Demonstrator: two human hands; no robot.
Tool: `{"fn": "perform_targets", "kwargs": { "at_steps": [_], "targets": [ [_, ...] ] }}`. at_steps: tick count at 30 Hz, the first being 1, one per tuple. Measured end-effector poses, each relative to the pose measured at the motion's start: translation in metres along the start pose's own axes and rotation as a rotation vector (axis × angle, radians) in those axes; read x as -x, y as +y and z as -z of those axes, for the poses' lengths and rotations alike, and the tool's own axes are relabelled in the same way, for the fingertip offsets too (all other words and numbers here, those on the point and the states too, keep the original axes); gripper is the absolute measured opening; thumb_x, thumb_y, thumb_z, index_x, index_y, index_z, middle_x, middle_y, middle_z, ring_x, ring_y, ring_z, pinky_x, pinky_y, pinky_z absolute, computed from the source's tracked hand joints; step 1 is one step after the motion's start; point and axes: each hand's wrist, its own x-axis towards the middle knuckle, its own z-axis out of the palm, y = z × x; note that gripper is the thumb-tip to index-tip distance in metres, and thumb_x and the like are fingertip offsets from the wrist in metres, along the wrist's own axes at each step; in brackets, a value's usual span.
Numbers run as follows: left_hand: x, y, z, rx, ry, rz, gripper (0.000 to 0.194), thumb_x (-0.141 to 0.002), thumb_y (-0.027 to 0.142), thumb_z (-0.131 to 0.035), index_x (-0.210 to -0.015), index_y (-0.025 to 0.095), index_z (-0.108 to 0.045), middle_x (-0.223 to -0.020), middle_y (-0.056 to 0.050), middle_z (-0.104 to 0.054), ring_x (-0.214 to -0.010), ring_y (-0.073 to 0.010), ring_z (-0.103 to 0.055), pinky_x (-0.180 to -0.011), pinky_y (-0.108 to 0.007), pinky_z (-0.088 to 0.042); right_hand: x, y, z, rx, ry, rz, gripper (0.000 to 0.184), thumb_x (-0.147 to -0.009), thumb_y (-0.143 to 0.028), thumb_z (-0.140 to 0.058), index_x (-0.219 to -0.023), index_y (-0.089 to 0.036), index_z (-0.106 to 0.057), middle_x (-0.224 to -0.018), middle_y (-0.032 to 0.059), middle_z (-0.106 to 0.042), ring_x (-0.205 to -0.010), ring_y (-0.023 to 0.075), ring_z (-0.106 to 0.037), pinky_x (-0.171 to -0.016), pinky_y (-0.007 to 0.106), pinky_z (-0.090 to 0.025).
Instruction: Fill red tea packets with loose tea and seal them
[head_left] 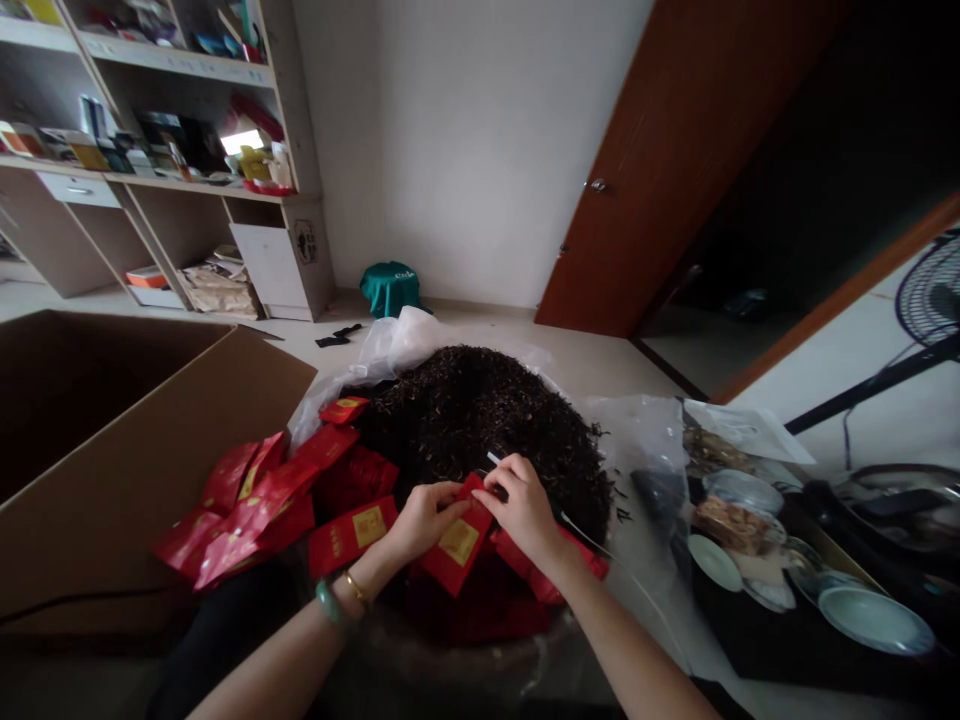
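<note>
My left hand (421, 517) and my right hand (526, 508) both pinch the top edge of a red packet (456, 552) with a gold label. Behind it rises a heap of dark, dry leaves (480, 410) that looks like loose tea, in a clear plastic bag (401, 340). A thin tool with a pale tip (493, 457) passes behind my right fingers; I cannot make out its kind or whether those fingers hold it. Another red packet (351, 535) lies just left of my left hand. More red packets (262, 500) are piled further left, and some lie beneath my forearms.
An open cardboard box (165, 430) stands at the left. Dishes (874, 618) and bowls sit on a dark surface at the right, near a fan (934, 290). Shelves (180, 65), a green cloth-covered object (391, 290) and a brown door (660, 150) are behind.
</note>
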Motion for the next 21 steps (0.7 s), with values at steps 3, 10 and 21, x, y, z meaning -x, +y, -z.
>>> {"fn": "perform_targets", "kwargs": {
  "at_steps": [3, 10, 21],
  "targets": [
    [0.001, 0.001, 0.001, -0.045, -0.144, 0.035, 0.046, -0.077, 0.045, -0.058, -0.110, 0.013, -0.066, -0.073, -0.004, -0.068, -0.067, -0.0188, -0.059, -0.060, -0.027, -0.046, -0.005, 0.001, 0.015, -0.104, -0.199, -0.081, 0.018, -0.073, -0.016, -0.066, -0.059, -0.019, -0.055, -0.067, 0.0009, -0.058, -0.066, 0.0165, -0.058, -0.062, 0.027, -0.049],
    [0.009, 0.012, 0.007, -0.673, 0.179, -0.419, 0.076, -0.068, 0.049, -0.069, -0.134, 0.018, -0.045, -0.122, -0.015, -0.058, -0.110, -0.0315, -0.051, -0.094, -0.049, -0.041, -0.007, 0.002, 0.029, -0.288, -0.149, -0.264, 0.018, -0.080, -0.030, -0.054, -0.064, -0.021, -0.050, -0.055, -0.0021, -0.058, -0.050, 0.0134, -0.054, -0.051, 0.023, -0.041],
    [0.009, -0.003, 0.012, -1.013, 0.272, -0.621, 0.053, -0.082, 0.039, -0.058, -0.129, 0.016, -0.049, -0.095, -0.010, -0.063, -0.080, -0.0216, -0.056, -0.071, -0.034, -0.049, 0.000, -0.019, -0.003, -0.850, -0.234, -0.460, 0.022, -0.075, -0.034, -0.063, -0.087, -0.017, -0.067, -0.085, 0.0055, -0.073, -0.078, 0.0215, -0.068, -0.073, 0.033, -0.054]
  ]
}}
